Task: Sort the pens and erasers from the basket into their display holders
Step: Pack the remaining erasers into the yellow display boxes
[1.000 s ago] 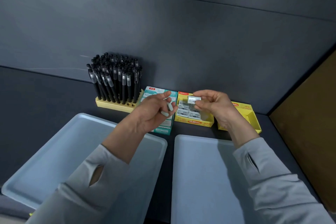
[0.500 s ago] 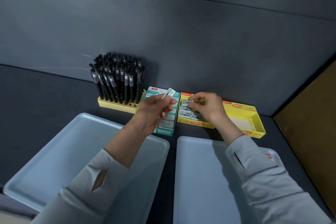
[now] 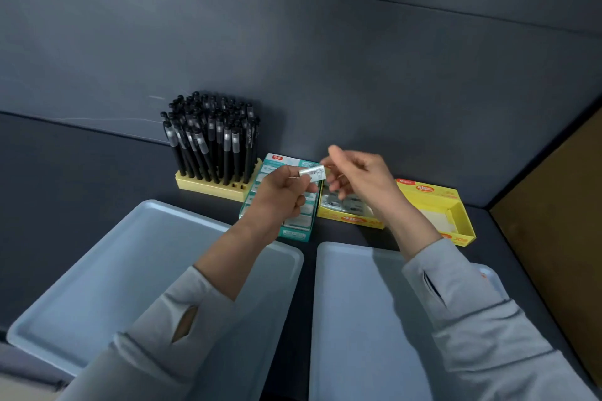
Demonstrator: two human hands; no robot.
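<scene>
Left hand (image 3: 280, 195) pinches one wrapped eraser (image 3: 313, 172) by its left end, frame centre. Long axis lies left-right, free end toward right hand (image 3: 356, 179), fingers loose, empty, just beside it. Teal box (image 3: 293, 234) directly below; yellow box (image 3: 355, 218) lower right. Likely a handover.

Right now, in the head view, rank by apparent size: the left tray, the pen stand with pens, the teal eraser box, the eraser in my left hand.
1. left tray, nearest the camera
2. pen stand with pens
3. teal eraser box, partly hidden by the left hand
4. eraser
</scene>
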